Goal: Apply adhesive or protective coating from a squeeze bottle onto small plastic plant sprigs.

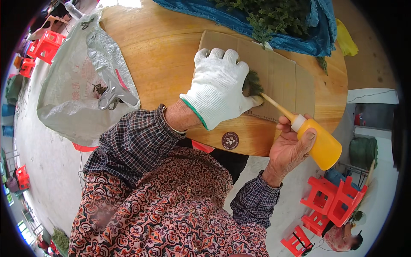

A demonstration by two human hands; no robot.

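a green sprig [252, 84] is gripped by the gloved left hand [218, 88], with the orange glue bottle [319, 141] clasped in the bare right hand [291, 150] alongside.

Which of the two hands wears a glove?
The left hand wears a white knit glove; the right hand, holding the orange squeeze bottle, is bare.

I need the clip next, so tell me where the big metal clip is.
In the head view, the metal clip lies on the grey plastic sack at the table's left edge, left of the gloved left hand.
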